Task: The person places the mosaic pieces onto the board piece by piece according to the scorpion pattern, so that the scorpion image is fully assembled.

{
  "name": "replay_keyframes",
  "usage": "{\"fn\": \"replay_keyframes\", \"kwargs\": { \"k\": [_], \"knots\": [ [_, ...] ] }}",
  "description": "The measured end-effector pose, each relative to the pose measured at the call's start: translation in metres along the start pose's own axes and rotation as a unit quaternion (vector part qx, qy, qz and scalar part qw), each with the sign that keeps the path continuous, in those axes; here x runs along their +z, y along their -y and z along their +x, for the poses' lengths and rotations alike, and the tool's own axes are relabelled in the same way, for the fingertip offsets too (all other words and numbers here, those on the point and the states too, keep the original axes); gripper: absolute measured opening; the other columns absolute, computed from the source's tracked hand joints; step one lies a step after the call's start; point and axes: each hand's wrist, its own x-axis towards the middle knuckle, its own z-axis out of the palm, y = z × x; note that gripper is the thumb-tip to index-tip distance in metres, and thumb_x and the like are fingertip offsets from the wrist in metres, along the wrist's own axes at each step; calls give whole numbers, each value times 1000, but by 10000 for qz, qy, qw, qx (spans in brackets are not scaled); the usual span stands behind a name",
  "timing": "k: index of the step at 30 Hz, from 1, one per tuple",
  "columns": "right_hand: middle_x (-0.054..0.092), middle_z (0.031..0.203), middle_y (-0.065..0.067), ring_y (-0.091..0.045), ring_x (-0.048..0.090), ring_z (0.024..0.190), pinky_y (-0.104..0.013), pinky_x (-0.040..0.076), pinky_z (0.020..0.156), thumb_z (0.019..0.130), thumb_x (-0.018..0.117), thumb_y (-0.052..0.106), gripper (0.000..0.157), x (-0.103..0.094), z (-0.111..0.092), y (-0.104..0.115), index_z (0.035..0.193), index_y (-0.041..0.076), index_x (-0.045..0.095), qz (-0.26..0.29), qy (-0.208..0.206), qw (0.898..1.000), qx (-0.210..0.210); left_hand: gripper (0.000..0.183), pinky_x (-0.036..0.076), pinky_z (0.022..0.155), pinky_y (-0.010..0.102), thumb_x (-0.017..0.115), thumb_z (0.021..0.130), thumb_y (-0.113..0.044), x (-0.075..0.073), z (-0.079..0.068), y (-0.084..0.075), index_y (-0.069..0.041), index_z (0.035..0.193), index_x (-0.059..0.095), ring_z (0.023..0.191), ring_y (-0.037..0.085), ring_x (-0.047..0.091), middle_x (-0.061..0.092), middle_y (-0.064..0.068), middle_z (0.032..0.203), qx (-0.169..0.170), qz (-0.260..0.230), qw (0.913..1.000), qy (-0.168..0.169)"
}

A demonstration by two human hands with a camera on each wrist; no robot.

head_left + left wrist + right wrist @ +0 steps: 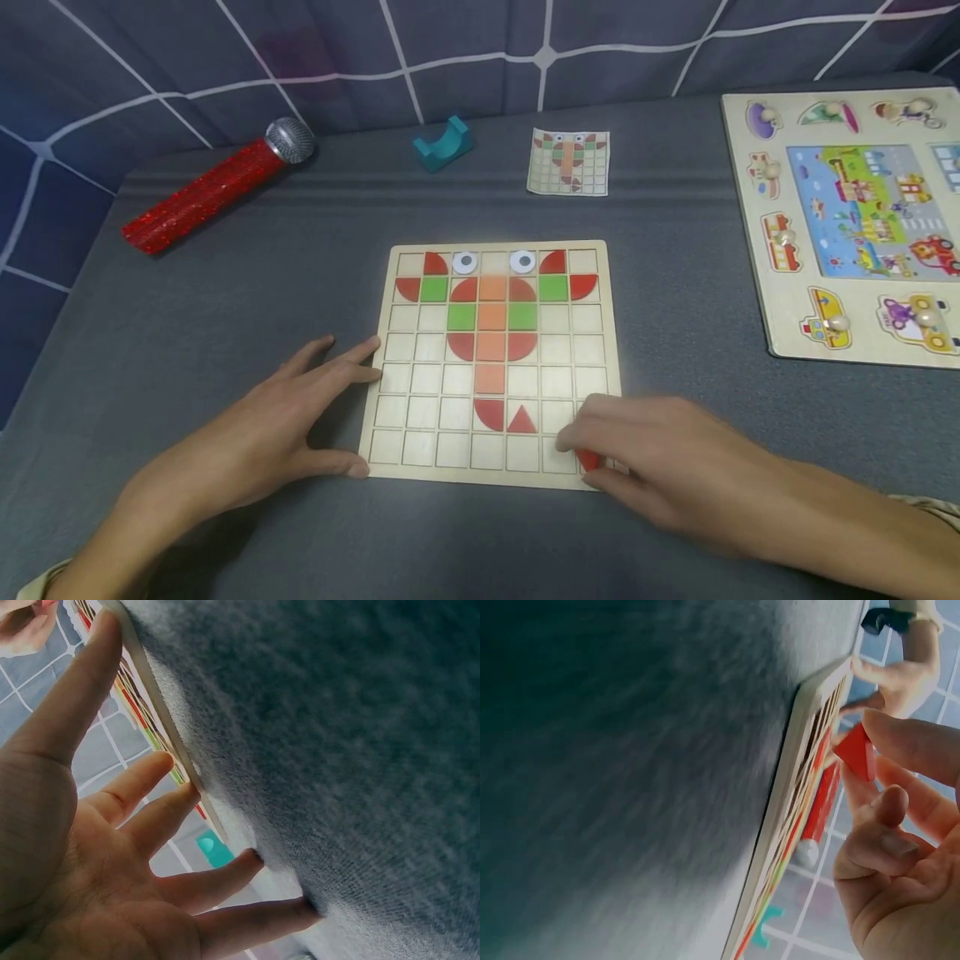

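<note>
A wooden grid board [442, 408] lies on the grey cloth, with red, green and orange pieces and two eye discs set in its squares. My left hand [262, 429] has its fingers spread, thumb and fingertips at the board's left edge. Over the lower right corner, my right hand [675, 467] pinches a red triangular piece [856, 752] between thumb and fingers. A red triangle [522, 420] and a red quarter-circle [489, 414] sit in a lower row. The orange squares [491, 346] form a column up the middle.
Behind the board lies a small picture card [568, 162] with a similar pattern. A teal curved block [444, 145] and a red glittery microphone [217, 192] are at the back left. A knobbed picture puzzle [847, 233] lies at the right. Dark tiled-pattern fabric [480, 92] rises behind.
</note>
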Motion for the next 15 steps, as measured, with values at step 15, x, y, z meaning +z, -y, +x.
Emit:
{"fn": "replay_keyframes", "kwargs": {
  "k": [15],
  "knots": [
    [57, 88, 14, 2, 48, 70, -14, 41, 57, 85, 72, 6, 22, 15, 38, 12, 103, 19, 67, -24, 636, 9979, -82, 96, 31, 93, 77, 82, 65, -62, 0, 1, 0, -31, 147, 42, 141, 52, 18, 31, -1, 159, -54, -15, 10000, 36]
  ]
}}
